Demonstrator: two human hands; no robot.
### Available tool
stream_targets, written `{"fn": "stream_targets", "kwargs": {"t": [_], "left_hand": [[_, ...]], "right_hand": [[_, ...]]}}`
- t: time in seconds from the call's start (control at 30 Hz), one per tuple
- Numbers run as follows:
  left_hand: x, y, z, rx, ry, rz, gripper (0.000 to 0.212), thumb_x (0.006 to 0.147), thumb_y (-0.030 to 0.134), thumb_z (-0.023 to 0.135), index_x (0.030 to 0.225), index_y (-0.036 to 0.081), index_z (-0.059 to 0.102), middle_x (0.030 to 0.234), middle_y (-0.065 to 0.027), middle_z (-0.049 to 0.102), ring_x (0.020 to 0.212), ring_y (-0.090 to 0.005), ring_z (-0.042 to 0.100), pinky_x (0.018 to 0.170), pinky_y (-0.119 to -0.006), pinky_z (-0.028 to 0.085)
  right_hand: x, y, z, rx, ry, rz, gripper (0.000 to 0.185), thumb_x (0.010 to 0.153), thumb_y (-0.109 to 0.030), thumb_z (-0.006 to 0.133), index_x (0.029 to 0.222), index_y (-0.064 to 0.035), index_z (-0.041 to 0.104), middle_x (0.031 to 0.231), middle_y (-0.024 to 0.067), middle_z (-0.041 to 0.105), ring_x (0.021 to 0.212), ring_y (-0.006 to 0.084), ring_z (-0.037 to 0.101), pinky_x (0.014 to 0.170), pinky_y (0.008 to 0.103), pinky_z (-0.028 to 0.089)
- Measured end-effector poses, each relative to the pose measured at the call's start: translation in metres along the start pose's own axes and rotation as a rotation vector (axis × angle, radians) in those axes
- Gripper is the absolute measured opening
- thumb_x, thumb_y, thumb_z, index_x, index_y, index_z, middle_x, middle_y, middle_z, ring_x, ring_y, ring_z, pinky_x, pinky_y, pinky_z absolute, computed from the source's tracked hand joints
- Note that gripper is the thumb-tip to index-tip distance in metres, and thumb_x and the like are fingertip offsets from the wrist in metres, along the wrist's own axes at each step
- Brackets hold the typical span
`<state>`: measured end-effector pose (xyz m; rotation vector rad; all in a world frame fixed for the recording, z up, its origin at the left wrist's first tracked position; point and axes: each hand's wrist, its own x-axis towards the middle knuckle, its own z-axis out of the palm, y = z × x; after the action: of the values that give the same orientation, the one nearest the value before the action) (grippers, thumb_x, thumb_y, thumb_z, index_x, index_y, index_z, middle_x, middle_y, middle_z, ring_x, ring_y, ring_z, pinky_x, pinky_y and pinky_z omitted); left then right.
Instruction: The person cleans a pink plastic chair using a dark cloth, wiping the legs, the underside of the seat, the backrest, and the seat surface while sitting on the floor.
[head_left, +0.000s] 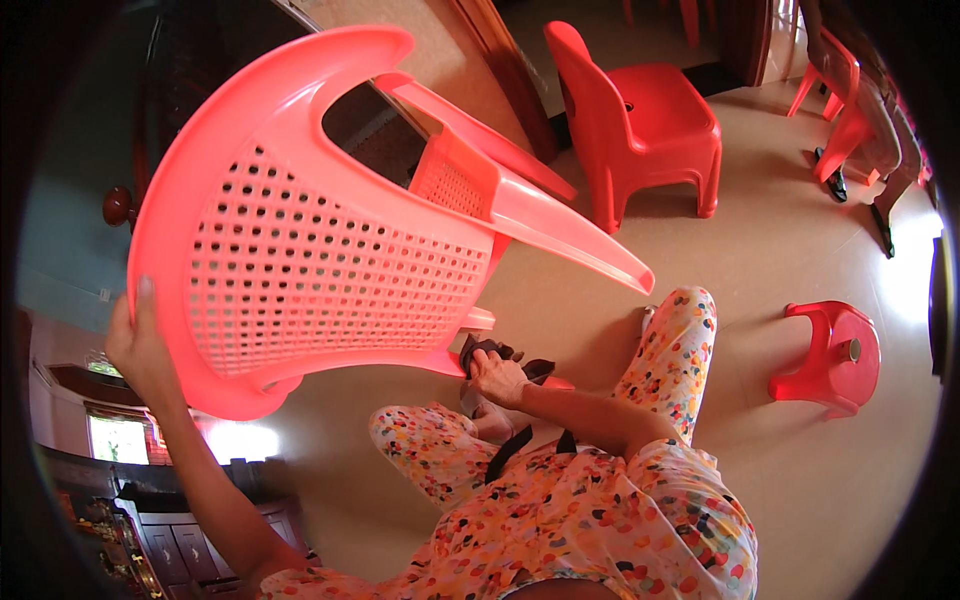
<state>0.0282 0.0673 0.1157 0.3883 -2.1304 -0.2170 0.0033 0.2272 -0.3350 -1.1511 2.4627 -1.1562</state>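
A red plastic armchair (322, 255) with a perforated back is tilted before me, its legs pointing away to the right. My left hand (142, 345) grips the outer rim of its backrest, thumb on the near face. Down by the chair's lower side, my right hand (499, 377) holds a dark crumpled cloth (480, 351) against the plastic. Part of the cloth is hidden under the fingers. The seat and far legs are mostly hidden behind the backrest.
Another red plastic chair (660, 112) stands by a wooden door frame (502, 60). To the right is a red stool (832, 360) with a small roll-like object (850, 350) on it. A seated person's legs (877, 150) show at upper right. Dark cabinets (187, 551) line the lower left.
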Motion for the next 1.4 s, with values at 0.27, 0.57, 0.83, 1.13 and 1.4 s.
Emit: {"fn": "stream_targets", "kwargs": {"t": [0.27,0.57,0.83,1.13,1.4], "left_hand": [[-0.041,-0.046,-0.04,-0.233,0.042,-0.123,0.027,0.089,0.022,0.056,0.092,-0.004,0.062,0.081,-0.0018,0.062,0.07,-0.0079,0.053,0.064,-0.022,0.044],[-0.033,-0.107,-0.084,-0.098,-0.153,-0.191,0.027,0.087,0.017,0.055,0.099,-0.007,0.06,0.087,-0.0064,0.062,0.078,-0.0121,0.054,0.072,-0.026,0.045],[0.004,-0.006,-0.028,0.353,-0.196,0.038,0.031,0.086,0.032,0.055,0.095,0.004,0.063,0.075,-0.014,0.062,0.072,-0.019,0.061,0.066,-0.031,0.044],[0.006,0.003,-0.032,0.457,-0.092,0.216,0.043,0.083,0.046,0.053,0.07,0.005,0.055,0.065,-0.0117,0.056,0.061,-0.0322,0.053,0.055,-0.041,0.038],[0.009,0.007,-0.026,0.454,-0.063,0.247,0.043,0.083,0.047,0.054,0.069,0.006,0.057,0.059,-0.0122,0.054,0.058,-0.033,0.052,0.051,-0.043,0.037]], "right_hand": [[-0.015,-0.017,0.011,-0.003,-0.101,0.009,0.024,0.089,-0.022,0.041,0.095,-0.0008,0.049,0.096,0.0148,0.049,0.083,0.0329,0.056,0.058,0.0446,0.051],[-0.026,-0.008,-0.038,0.196,-0.096,0.025,0.036,0.075,-0.03,0.061,0.09,0.003,0.054,0.097,0.0216,0.054,0.083,0.0365,0.057,0.073,0.0431,0.048],[-0.012,-0.045,-0.104,0.465,0.074,0.028,0.033,0.074,-0.024,0.066,0.082,0.0061,0.054,0.089,0.0234,0.055,0.078,0.0394,0.056,0.069,0.0419,0.047],[0.032,-0.161,-0.216,0.367,0.493,-0.595,0.036,0.076,-0.019,0.068,0.099,0.004,0.05,0.094,0.0213,0.046,0.076,0.0364,0.054,0.064,0.0412,0.047],[0.12,-0.239,-0.238,0.078,0.781,-0.817,0.039,0.071,-0.011,0.06,0.109,-0.0037,0.052,0.093,0.0166,0.043,0.085,0.0331,0.047,0.066,0.0381,0.047]]}}
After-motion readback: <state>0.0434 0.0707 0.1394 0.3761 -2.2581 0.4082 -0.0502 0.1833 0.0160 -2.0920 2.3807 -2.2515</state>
